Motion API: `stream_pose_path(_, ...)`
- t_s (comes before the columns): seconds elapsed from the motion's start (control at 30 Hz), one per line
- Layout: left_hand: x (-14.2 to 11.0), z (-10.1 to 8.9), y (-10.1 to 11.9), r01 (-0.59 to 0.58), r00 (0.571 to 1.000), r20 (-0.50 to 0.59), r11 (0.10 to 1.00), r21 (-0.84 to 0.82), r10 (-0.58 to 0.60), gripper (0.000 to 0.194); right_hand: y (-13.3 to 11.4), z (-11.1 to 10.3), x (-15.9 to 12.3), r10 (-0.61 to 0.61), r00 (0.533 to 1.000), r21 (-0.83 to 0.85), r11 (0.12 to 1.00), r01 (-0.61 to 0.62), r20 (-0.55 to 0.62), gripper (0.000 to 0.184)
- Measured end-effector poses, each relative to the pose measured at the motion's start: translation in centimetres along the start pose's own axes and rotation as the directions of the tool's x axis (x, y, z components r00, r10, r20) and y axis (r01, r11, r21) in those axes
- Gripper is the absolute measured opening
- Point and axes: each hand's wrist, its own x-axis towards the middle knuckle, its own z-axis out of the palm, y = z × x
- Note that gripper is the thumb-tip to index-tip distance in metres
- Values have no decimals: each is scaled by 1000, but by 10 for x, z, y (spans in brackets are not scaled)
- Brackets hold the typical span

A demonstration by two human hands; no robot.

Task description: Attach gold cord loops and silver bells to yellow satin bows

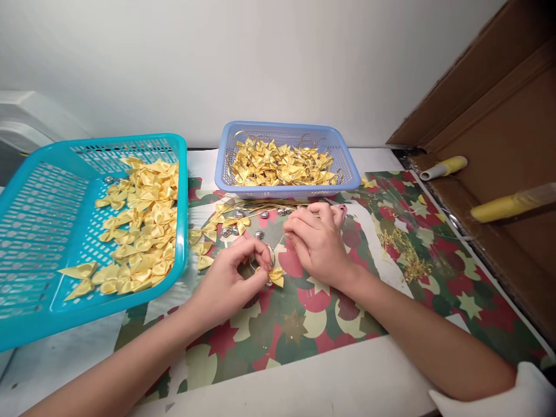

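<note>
Bright, soft light – edges stretched, R side dim.

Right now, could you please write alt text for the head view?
A person's left hand holds a yellow bow; the right hand holds a thin gold strand. A turquoise basket and a blue basket, both with more bows, stand nearby.

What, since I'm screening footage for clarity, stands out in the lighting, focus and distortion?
Head view: fairly even light, small glints on the silver pieces; brown cardboard darkens toward the upper right corner; turquoise basket looks stretched leftward; thin gold strand between the hands looks soft.
</note>
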Motion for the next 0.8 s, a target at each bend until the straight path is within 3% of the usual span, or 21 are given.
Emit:
stream_pose_path(0.3,0,2,0,2,999,35,999,37,-3,13,2,0,1,-6,1000,6,1000,6,-6,15)
stream_pose_path(0.53,-4,5,-1,-21,1000,-6,998,56,21,8,3,-4,5,0,1000,76,997,-2,27,13)
stream_pose_path(0.8,-4,4,1,59,998,-7,997,-41,-60,10,2,-4,3,4,998,87,996,-10,64,13)
